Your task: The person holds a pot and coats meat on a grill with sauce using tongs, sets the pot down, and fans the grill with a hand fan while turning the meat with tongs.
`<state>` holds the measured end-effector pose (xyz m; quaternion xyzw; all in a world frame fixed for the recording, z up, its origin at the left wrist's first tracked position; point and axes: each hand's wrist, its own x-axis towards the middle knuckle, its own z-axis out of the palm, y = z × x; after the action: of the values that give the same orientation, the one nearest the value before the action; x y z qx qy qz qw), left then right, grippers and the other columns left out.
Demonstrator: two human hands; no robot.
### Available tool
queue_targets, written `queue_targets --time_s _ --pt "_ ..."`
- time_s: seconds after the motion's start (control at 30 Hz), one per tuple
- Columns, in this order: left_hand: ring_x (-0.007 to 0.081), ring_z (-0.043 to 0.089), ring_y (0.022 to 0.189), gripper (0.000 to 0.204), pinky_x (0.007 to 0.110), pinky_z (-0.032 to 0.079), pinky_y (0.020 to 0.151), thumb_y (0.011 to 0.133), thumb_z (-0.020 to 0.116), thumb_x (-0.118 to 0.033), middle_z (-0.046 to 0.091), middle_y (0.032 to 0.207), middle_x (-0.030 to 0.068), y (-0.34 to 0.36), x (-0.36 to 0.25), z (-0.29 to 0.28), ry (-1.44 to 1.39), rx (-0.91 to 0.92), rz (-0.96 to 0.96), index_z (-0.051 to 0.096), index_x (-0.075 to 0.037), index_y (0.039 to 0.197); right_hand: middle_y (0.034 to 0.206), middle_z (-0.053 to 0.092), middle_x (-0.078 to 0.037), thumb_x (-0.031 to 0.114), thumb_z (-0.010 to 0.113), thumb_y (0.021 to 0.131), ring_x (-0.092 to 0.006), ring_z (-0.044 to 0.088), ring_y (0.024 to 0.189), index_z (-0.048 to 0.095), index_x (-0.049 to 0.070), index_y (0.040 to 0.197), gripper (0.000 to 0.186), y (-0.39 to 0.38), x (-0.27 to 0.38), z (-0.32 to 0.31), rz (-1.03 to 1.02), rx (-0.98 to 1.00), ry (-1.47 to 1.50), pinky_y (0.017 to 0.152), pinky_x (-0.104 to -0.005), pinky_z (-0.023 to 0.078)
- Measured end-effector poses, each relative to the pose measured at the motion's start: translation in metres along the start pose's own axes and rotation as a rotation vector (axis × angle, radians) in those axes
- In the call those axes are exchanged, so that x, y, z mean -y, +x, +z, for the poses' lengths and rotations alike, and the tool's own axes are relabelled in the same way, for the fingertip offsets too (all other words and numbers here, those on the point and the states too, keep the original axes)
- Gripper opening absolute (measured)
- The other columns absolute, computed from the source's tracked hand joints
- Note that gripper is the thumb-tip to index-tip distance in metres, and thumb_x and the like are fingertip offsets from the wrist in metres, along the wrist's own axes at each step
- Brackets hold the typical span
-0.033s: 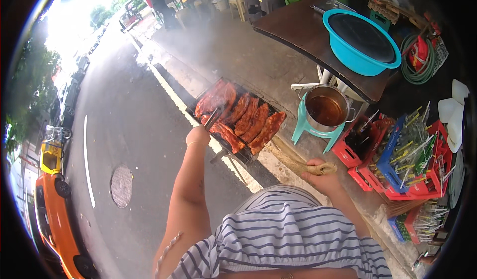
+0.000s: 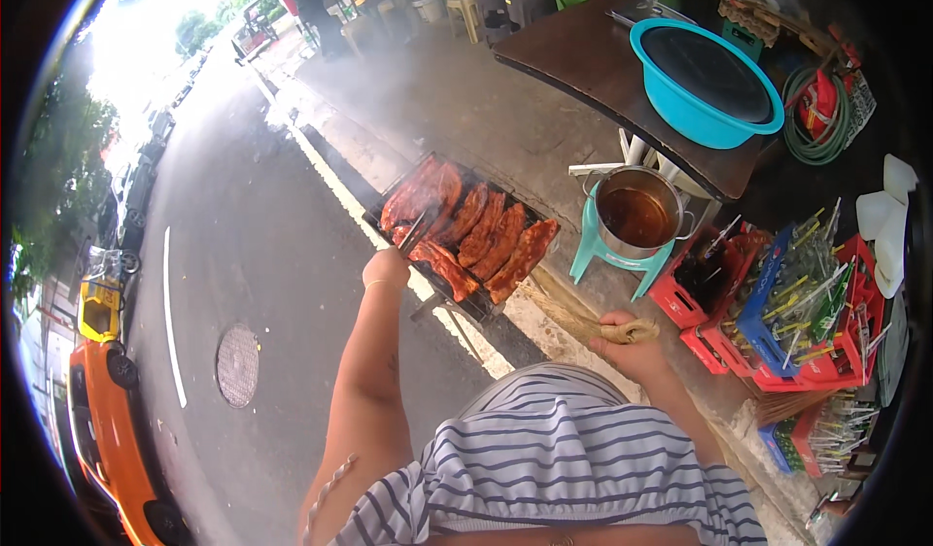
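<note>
Smoke rises from a grill [image 2: 481,303] standing at the road's edge, with several slabs of red-glazed meat [image 2: 466,216] laid over it. My left hand [image 2: 387,268] is closed around dark metal tongs [image 2: 416,227], whose tips reach in among the meat on the near left side. In my right hand [image 2: 627,350] is the rolled end of a tan straw fan [image 2: 632,330]; its flat part points toward the grill and shows only edge-on. Right of the grill, a metal pot [image 2: 639,214] of brown-red sauce sits on a pale green stool [image 2: 589,243].
A dark table [image 2: 573,46] bears a blue basin [image 2: 702,126] with a dark lid. Red and blue crates [image 2: 763,303] of bottles with straws stack at the right, below a coiled hose [image 2: 814,143]. Left lies the road, with an orange car [image 2: 112,439] and a manhole cover [image 2: 238,365].
</note>
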<state>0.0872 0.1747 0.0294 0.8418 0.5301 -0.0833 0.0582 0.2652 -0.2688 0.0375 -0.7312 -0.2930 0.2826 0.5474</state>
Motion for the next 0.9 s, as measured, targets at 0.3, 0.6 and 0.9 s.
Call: queue_targets --time_s 0.3,0.6,0.9 --pt "0.0348 0.065 0.105 0.027 0.046 0.053 0.086 0.091 0.062 -0.025 0.068 0.111 0.0136 -0.007 0.013 -0.005 -0.021 -0.069 0.194 0.063 -0.012 0.114 0.083 0.06 0.003 0.012 0.084 0.076 -0.0081 0.053 0.077 0.065 0.005 0.096 0.028 0.004 -0.005 0.003 0.059 -0.007 0.139 0.068 -0.0246 0.045" --pt "0.0345 0.066 0.104 0.027 0.046 0.054 0.085 0.092 0.062 -0.026 0.064 0.115 0.0154 -0.018 0.023 -0.01 0.012 -0.219 0.054 0.058 -0.007 0.11 0.087 0.06 0.002 0.008 0.083 0.077 -0.0088 0.053 0.08 0.064 0.005 0.101 0.031 0.014 0.009 0.011 0.061 0.001 0.158 0.069 -0.0251 0.045" --pt "0.0305 0.068 0.098 0.025 0.044 0.055 0.078 0.095 0.047 -0.015 0.066 0.112 0.0103 -0.015 0.045 0.007 0.342 -0.408 0.035 0.06 -0.007 0.115 0.09 0.06 0.001 0.004 0.083 0.077 -0.0084 0.057 0.079 0.061 0.005 0.107 0.037 0.019 -0.007 0.013 0.043 -0.006 0.143 0.067 -0.0233 0.048"
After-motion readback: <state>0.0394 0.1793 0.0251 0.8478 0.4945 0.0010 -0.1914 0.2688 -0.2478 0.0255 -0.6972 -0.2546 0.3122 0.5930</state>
